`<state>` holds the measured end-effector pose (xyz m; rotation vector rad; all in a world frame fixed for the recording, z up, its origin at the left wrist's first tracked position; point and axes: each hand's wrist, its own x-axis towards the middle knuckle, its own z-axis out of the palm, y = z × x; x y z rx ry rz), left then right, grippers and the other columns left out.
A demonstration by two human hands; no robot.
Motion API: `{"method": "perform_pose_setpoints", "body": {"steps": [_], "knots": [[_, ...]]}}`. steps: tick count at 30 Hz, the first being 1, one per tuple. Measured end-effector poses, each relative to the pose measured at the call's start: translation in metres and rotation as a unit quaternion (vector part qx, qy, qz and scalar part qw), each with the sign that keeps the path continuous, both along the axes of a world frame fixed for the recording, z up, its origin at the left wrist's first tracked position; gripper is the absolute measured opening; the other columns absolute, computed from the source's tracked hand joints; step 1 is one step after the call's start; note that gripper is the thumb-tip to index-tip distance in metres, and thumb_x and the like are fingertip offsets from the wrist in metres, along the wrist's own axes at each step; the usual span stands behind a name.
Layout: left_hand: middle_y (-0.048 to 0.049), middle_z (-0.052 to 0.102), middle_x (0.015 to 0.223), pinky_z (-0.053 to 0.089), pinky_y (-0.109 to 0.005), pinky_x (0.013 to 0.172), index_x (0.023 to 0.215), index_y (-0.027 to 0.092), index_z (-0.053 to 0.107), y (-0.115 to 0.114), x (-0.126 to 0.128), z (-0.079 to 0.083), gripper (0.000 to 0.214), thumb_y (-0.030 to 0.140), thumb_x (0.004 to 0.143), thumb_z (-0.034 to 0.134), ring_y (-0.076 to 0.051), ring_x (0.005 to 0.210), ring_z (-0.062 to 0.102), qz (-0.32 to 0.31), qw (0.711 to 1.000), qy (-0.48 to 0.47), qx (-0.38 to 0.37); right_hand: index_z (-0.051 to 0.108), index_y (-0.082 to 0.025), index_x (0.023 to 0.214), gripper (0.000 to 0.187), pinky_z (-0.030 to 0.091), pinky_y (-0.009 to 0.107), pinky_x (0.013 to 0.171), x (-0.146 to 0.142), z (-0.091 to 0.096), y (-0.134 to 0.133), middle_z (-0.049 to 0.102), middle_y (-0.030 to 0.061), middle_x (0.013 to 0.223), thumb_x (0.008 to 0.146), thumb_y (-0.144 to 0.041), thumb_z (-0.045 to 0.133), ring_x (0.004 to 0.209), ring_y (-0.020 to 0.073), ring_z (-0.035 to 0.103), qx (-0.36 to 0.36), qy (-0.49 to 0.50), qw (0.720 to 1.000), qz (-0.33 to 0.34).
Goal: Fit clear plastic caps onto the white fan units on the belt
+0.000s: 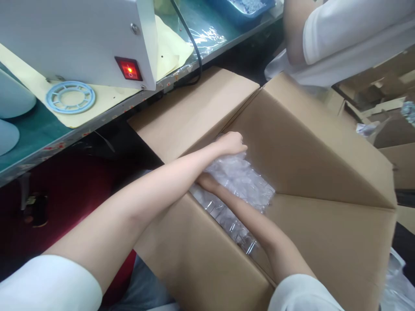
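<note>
A large open cardboard box (324, 242) stands in front of me with its flaps raised or folded outward. Inside lies a layer of clear plastic packaging (248, 181), crinkled and shiny; its exact kind cannot be made out. My left hand (231, 143) is at the far side of the box, closed with curled fingers against the plastic; what they grip is hidden. Lower down, my right hand (206, 181) reaches into the box beside the plastic. The left forearm crosses in front of it and hides its fingers.
On the green-topped bench (42, 134) at left stand a grey machine (84, 39) with a lit red switch (129, 69) and a blue ring (70, 97). A black cable (191, 39) hangs over the edge. Another person's arm (296, 34) is at upper right, near more cartons (395, 134).
</note>
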<state>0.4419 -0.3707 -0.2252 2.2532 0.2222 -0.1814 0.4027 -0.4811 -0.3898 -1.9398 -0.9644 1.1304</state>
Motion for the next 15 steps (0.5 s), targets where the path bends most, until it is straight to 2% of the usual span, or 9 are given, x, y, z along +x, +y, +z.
{"method": "perform_pose_setpoints", "body": {"steps": [3,5,10,15], "knots": [[-0.0132,0.067,0.080,0.044,-0.033,0.065,0.074,0.013,0.063,-0.001,0.003,0.003,0.019,0.028,0.073,0.052,-0.025,0.078,0.061,-0.002,1.000,-0.001,-0.004,0.063,-0.013,0.087,0.018,0.049,0.038,0.085,0.005,0.015,-0.019,0.064,0.0038,0.095,0.088,-0.031,0.060,0.092,0.0166,0.060,-0.005,0.023,0.997,0.070],[-0.0138,0.067,0.082,0.044,-0.033,0.066,0.075,0.012,0.063,-0.002,0.004,0.005,0.019,0.027,0.073,0.052,-0.026,0.079,0.062,-0.005,1.000,0.000,-0.007,0.062,-0.013,0.084,0.019,0.050,0.036,0.083,0.010,0.022,-0.028,0.064,0.0024,0.088,0.088,-0.031,0.060,0.087,0.0154,0.061,-0.013,0.030,0.997,0.072],[-0.0134,0.069,0.085,0.044,-0.031,0.066,0.079,0.012,0.065,0.000,0.001,0.006,0.022,0.029,0.075,0.051,-0.024,0.080,0.062,-0.007,1.000,0.018,0.003,0.060,-0.012,0.090,0.023,0.050,0.033,0.074,0.026,0.024,-0.027,0.062,0.0021,0.087,0.091,-0.035,0.055,0.078,0.0139,0.059,-0.037,0.027,0.998,-0.032],[-0.0168,0.068,0.102,0.046,-0.032,0.069,0.098,0.011,0.066,0.006,-0.004,0.005,0.039,0.039,0.077,0.048,-0.028,0.090,0.064,-0.002,0.997,0.075,0.030,0.059,-0.013,0.105,0.025,0.052,0.035,0.077,0.024,0.022,-0.016,0.062,0.0056,0.101,0.092,-0.035,0.054,0.086,0.0157,0.061,-0.016,0.037,0.988,-0.148]]}}
